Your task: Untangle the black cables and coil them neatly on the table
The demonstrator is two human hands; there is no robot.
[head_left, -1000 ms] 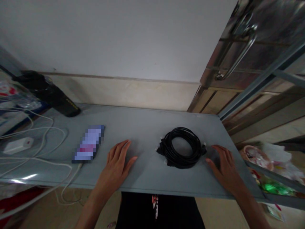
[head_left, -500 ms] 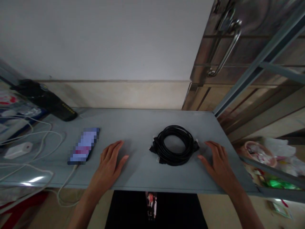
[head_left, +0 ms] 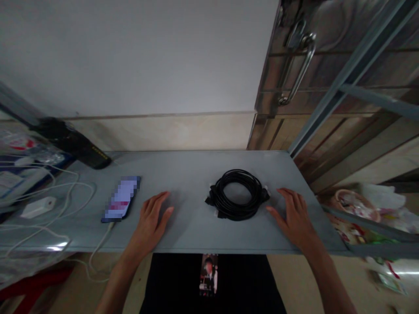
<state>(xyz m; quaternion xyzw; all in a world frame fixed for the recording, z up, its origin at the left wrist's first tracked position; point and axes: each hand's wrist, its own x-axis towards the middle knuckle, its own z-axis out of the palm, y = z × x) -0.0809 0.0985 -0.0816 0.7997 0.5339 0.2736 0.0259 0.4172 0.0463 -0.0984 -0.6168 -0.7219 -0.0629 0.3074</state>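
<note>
A coiled black cable (head_left: 240,213) lies on the grey tabletop (head_left: 186,174), its plug ends sticking out at the left and right of the loop. My left hand (head_left: 153,220) rests at the table, fingers spread and holding nothing, between the phone (head_left: 122,198) and the coil. On the coil's other side, my right hand (head_left: 294,216) is also empty with thumb and fingers apart; its thumb tip is close to the right plug end. A white cord runs from the phone's lower end over the table edge.
At the left are a white charger block (head_left: 38,207), tangled white cords, and a black bottle-shaped object (head_left: 78,146) lying slanted. A metal post (head_left: 314,117) rises at the table's back right corner. Beyond the right edge stands a pinkish basket (head_left: 355,204) with plastic bags.
The whole view has shifted slightly, so things at the left appear further right. Both hands stay about the coil in nearly the same pose, and the coil lies in place.
</note>
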